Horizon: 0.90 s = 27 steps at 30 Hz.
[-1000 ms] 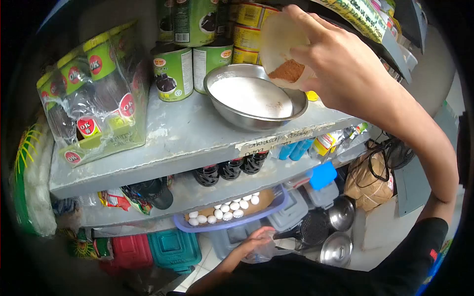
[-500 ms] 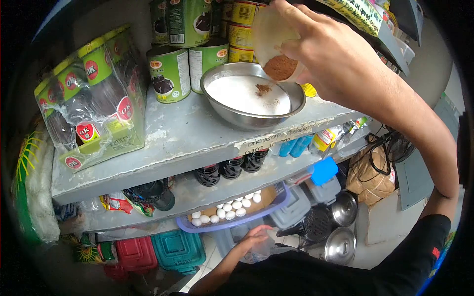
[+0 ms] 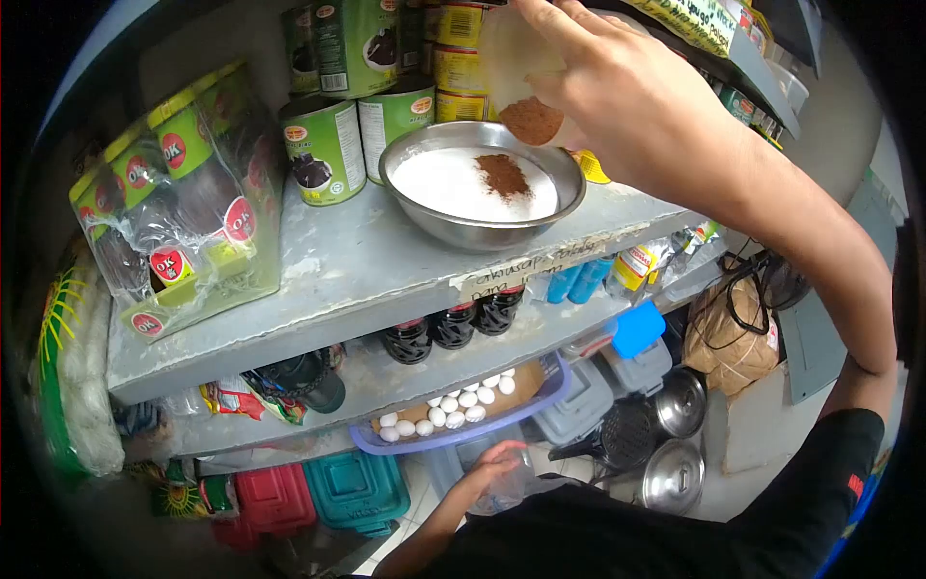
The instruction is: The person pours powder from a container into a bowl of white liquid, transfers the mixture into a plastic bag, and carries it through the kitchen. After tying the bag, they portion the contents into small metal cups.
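Observation:
High over the shelf, my right hand (image 3: 617, 92) grips a translucent plastic container (image 3: 503, 72), tilted with brown powder (image 3: 532, 121) at its lower edge. Beneath it stands a stainless steel bowl (image 3: 463, 230) on the grey shelf. White powder (image 3: 429, 183) fills much of the bowl, with a dark brown patch (image 3: 503, 176) of powder on top. Down near my body, my left hand (image 3: 490, 468) has its fingers around a clear plastic container (image 3: 513, 489), partly hidden by my black shirt.
Green cans (image 3: 323, 154) and yellow cans (image 3: 461, 69) stack behind the bowl. A shrink-wrapped pack of jars (image 3: 178, 193) stands left on the shelf (image 3: 318, 280). Below are dark bottles (image 3: 453, 328), a purple tray (image 3: 439, 442) of eggs, lidded bins (image 3: 357, 487) and metal lids (image 3: 672, 478).
More brown powder has fallen onto the white powder, making a larger patch. My right hand and its container have shifted slightly left, and the powder inside has dwindled.

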### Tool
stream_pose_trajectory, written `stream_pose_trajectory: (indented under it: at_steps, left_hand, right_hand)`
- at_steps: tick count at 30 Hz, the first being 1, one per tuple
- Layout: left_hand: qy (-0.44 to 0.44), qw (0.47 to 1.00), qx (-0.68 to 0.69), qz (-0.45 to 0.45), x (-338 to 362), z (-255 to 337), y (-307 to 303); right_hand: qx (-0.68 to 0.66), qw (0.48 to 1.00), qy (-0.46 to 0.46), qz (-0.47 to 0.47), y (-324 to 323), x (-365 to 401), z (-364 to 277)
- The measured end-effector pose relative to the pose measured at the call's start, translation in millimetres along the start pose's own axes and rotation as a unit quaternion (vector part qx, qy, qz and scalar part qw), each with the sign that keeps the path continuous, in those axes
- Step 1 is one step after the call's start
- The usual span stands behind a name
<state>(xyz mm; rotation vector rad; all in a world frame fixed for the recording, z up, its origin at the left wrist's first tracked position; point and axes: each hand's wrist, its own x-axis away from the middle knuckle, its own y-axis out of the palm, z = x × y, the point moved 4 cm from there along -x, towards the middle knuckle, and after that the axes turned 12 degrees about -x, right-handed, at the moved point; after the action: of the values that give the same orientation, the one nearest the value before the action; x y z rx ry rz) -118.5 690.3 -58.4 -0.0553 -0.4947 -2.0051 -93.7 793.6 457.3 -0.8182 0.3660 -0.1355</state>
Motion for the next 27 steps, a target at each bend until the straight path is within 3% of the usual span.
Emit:
stream_pose_trajectory:
  at_steps: [1,3,6,9,16,18,21,22,24,25,27]
  left_hand:
    - [-0.004,1.000,0.019,-0.001,1,1,1]
    - [0.002,1.000,0.018,0.004,2,3,2]
    - [0.010,1.000,0.010,0.010,2,4,2]
    - [0.011,1.000,-0.002,0.009,2,-2,1]
    - [0.008,1.000,0.004,0.018,3,-8,2]
    - [0.011,1.000,0.003,0.021,3,-9,2]
    - [0.015,1.000,-0.004,0.026,2,-12,2]
    - [0.013,1.000,-0.010,0.027,3,-14,2]
    - [0.016,1.000,-0.015,0.022,2,-18,1]
    - [0.019,0.999,-0.019,0.018,3,-18,2]
    - [0.012,0.999,-0.019,0.027,7,-17,3]
  right_hand:
    - [0.000,1.000,0.001,0.000,2,0,2]
    - [0.170,0.984,-0.047,-0.012,7,-2,2]
    - [0.113,0.992,-0.041,-0.047,-8,0,-6]
    - [0.038,0.999,-0.011,-0.025,-5,0,-5]
    - [0.123,0.991,-0.037,-0.034,-11,1,-10]
    - [-0.046,0.997,0.019,-0.055,-17,2,-9]
    - [-0.017,0.996,0.008,-0.092,-8,-1,0]
    - [-0.018,0.996,0.007,-0.091,-5,1,-1]
    - [0.139,0.989,-0.042,0.020,-4,5,-8]
    - [0.138,0.989,-0.044,0.021,0,3,-4]
    - [-0.005,0.999,0.038,0.003,7,-1,12]
